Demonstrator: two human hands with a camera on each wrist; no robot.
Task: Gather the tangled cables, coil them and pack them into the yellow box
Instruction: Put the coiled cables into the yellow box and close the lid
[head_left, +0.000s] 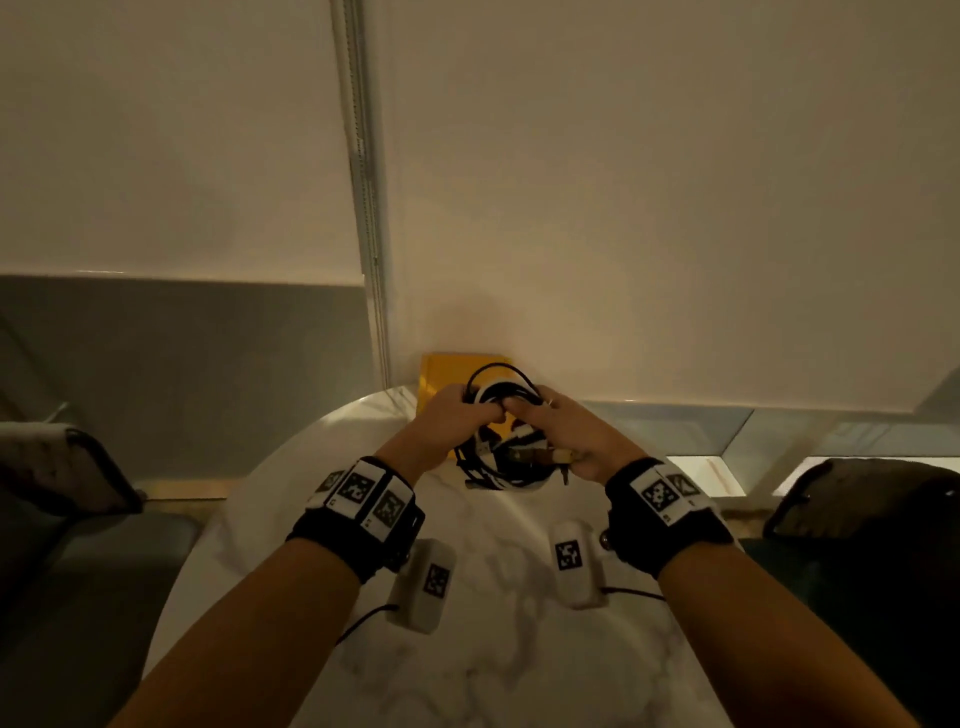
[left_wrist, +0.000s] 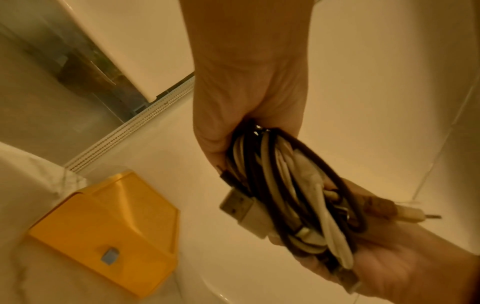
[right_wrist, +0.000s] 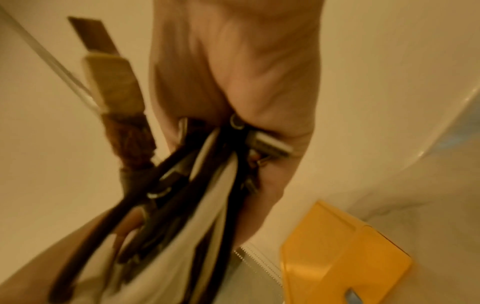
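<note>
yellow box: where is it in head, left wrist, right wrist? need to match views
Head: yellow box centre, at the table's far edge, partly behind the hands.
Left wrist: yellow box lower left.
Right wrist: yellow box lower right, cut off by the frame.
Shared landmark: the cable bundle gripped in both hands.

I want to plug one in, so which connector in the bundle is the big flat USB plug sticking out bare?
The silver USB plug on the white cable, jutting from the cable bundle toward the yellow box; the others are slimmer tips.

Dim warm yellowish light, dark corners, wide-angle bending at edges, right wrist view motion-blurred
</note>
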